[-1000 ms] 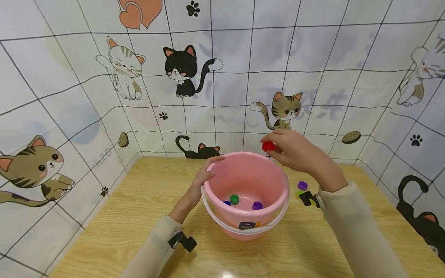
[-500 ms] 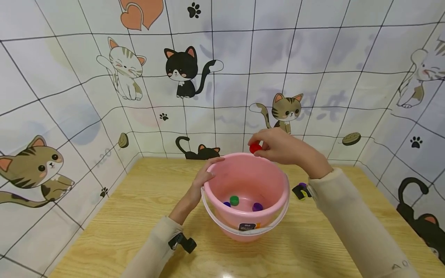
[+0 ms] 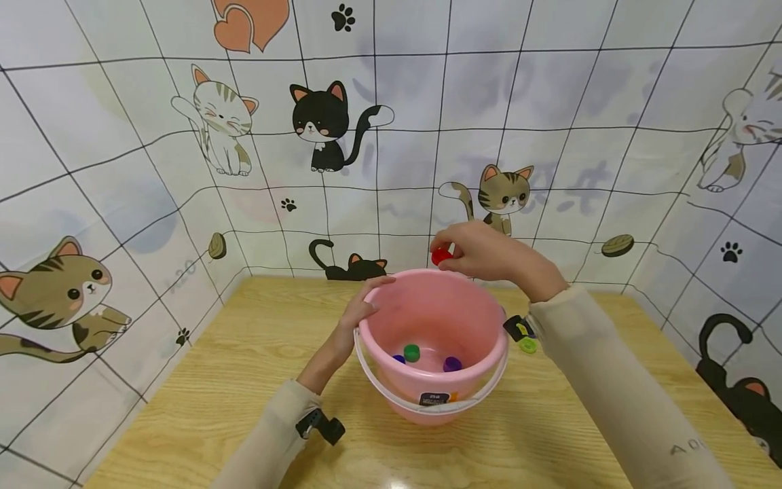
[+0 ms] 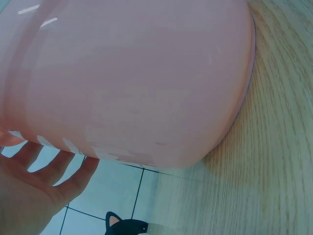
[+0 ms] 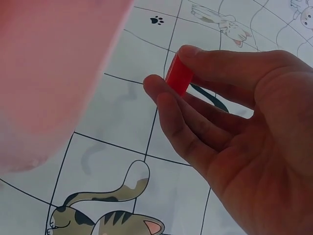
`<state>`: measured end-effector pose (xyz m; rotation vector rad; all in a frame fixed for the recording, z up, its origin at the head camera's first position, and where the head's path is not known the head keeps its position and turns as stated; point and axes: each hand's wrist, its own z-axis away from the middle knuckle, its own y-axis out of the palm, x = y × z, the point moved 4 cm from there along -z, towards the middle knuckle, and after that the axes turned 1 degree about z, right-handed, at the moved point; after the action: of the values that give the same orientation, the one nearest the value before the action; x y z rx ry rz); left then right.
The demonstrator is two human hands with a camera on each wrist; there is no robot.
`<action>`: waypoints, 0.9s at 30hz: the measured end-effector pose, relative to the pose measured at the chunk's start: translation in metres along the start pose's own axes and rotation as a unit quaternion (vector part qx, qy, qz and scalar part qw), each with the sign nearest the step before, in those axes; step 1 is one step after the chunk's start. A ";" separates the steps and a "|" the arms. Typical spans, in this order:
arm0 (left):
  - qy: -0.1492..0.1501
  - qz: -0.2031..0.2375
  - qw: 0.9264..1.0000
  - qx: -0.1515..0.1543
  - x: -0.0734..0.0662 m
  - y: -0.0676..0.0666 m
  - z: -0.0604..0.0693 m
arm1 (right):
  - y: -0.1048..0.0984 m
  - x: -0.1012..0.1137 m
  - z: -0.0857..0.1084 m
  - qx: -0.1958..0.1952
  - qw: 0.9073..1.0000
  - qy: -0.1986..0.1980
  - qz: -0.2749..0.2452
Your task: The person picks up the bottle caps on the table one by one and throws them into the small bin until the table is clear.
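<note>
A pink bucket [image 3: 434, 285] with a white handle stands on the wooden table. Inside it lie a green cap [image 3: 412, 352], a purple cap [image 3: 453, 365] and a partly hidden blue cap [image 3: 399, 358]. My left hand [image 3: 351, 322] grips the bucket's left rim, thumb inside; in the left wrist view its fingers [image 4: 76, 178] lie against the pink wall [image 4: 132, 83]. Above the back rim, my right hand [image 3: 489, 252] pinches a red cap [image 3: 441, 257]. The right wrist view shows that red cap [image 5: 179, 77] between thumb and fingertips, beside the blurred bucket [image 5: 54, 73].
Right of the bucket, a yellow-green cap [image 3: 528, 346] lies on the table [image 3: 275, 353], with the right wrist's black camera [image 3: 516, 328] above and partly over things there. A cat-patterned sheet [image 3: 403, 156] rises behind the table and at both sides.
My right hand has moved left with the red cap, from right of the bucket to above its back rim. The left hand and the bucket have stayed in place.
</note>
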<state>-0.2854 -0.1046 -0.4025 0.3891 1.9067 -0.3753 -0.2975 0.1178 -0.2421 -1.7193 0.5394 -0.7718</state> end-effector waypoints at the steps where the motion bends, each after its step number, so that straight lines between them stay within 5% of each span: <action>1: -0.001 0.001 1.000 0.001 0.000 0.000 0.000 | 0.001 0.000 -0.001 0.004 1.000 0.001 -0.002; 27: 0.004 -0.001 1.000 0.003 0.000 0.000 0.000 | 0.014 0.005 -0.016 0.076 0.997 0.019 0.010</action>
<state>-0.2856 -0.1046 -0.4028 0.3936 1.9142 -0.3823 -0.3054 0.1003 -0.2521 -1.5604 0.5096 -0.8112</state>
